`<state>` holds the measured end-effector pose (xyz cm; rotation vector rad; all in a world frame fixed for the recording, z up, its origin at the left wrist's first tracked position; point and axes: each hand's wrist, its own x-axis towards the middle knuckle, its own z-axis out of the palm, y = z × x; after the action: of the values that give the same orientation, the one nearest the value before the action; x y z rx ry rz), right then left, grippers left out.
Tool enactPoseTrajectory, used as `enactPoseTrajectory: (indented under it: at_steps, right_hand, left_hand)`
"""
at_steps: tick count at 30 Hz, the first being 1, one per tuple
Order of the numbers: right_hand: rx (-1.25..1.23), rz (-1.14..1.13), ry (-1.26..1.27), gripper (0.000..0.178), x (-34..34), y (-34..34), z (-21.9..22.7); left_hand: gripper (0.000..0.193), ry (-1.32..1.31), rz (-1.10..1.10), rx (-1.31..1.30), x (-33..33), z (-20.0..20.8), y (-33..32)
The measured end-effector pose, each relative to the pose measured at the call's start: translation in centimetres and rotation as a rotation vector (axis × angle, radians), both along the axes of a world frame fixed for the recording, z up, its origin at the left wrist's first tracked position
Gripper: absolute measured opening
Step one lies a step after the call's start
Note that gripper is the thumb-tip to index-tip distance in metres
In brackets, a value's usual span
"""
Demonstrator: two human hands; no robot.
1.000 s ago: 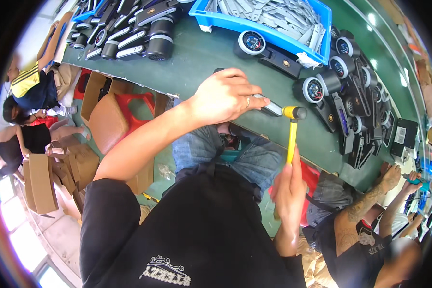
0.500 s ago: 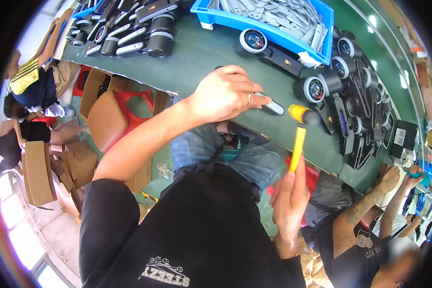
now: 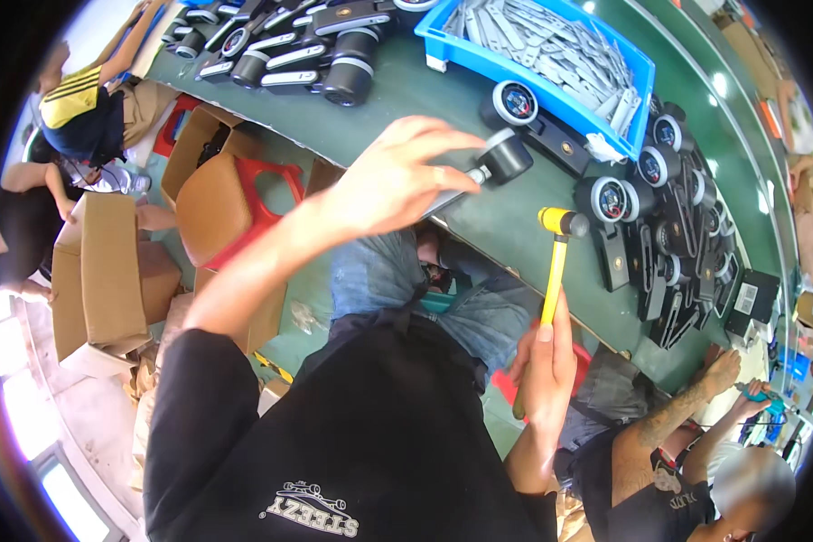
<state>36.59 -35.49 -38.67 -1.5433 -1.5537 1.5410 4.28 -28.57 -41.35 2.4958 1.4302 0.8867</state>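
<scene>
By the right hand (image 3: 546,361) at four o'clock, a yellow hammer (image 3: 554,275) is gripped, its head apparently left free for striking. At twelve, the left hand (image 3: 402,176) is half-spread over a black unit (image 3: 509,155) at one, perhaps for steadying; actual grip cannot be told. On the green table (image 3: 415,95), grey strips (image 3: 551,50) are kept together by a blue tray (image 3: 479,56); at ten, a chair (image 3: 212,212) is seen.

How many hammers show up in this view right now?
1: a yellow hammer, gripped by its handle in the person's right hand, its head in front of the green tabletop. Others may be hidden among the piled parts.
</scene>
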Motion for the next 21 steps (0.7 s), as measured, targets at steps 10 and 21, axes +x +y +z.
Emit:
enactPoseTrajectory:
  at_steps: [10, 21]
  right_hand:
    - [0.106, 0.147, -0.093, 0.054, -4.7, 0.9, 2.5]
    - [0.196, 0.198, -0.233, 0.053, -5.9, 1.5, 0.2]
  left_hand:
    - [0.044, -0.195, 0.33, 0.133, 1.1, -5.5, -5.7]
    - [0.036, -0.257, 0.305, 0.102, 0.5, -5.4, -5.0]
